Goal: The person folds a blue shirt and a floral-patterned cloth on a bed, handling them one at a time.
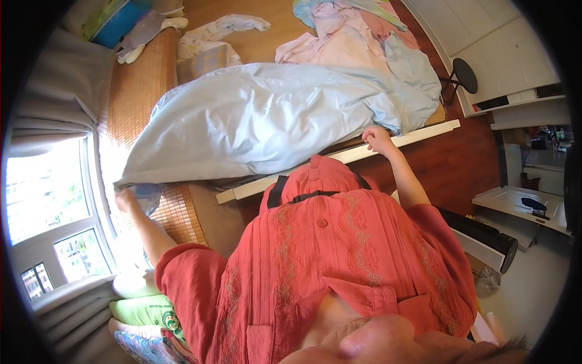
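A pale blue satin-like sheet (260, 121) lies wrinkled across the bed in front of me, drawn out to a point at the left. At that left corner my left hand (125, 199) is closed on the sheet, beside the window. My right hand (379, 141) is by the sheet's near right edge, just above the cream bed rail (424, 138). Its fingers are curled; whether any cloth is between them I cannot make out. Pink bedding (333, 36) lies bunched beyond the sheet, and a white patterned cloth (224, 27) is spread to its left.
A woven tile mat (136, 91) runs along the window side, with a plush toy (142, 39) and a blue bin (124, 24) at its far end. Folded textiles (142, 312) are stacked at lower left. A black stool (464, 76) stands right of the bed by white cabinets (485, 36).
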A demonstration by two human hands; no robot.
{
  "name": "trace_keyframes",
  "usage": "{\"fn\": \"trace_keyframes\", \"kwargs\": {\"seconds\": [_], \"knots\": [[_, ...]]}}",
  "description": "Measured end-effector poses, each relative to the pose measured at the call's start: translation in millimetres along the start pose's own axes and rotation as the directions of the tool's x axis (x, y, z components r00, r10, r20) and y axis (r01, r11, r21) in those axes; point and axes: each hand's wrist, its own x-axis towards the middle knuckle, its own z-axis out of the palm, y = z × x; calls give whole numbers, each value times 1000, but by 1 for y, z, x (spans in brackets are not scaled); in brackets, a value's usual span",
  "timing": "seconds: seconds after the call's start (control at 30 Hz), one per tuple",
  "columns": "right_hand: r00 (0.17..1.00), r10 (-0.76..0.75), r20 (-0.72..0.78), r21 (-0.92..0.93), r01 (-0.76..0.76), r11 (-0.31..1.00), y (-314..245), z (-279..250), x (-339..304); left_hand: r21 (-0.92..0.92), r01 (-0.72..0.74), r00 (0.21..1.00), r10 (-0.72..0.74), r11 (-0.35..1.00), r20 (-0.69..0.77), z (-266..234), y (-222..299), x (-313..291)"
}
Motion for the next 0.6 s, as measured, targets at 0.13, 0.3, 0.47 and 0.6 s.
{"fn": "trace_keyframes", "kwargs": {"seconds": [0.13,0.3,0.47,0.6], "knots": [[996,90,9,6,-90,996,9,-12,-8,141,-73,987,52,987,152,55,22,-71],[998,58,39,-49,-56,997,8,-12,12,130,-272,948,243,953,203,65,54,-127],[978,10,210,-132,18,991,10,16,27,43,-260,951,248,965,187,72,74,-196],[954,-14,299,-131,56,990,19,22,32,72,-235,899,189,969,394,70,97,-259]]}}
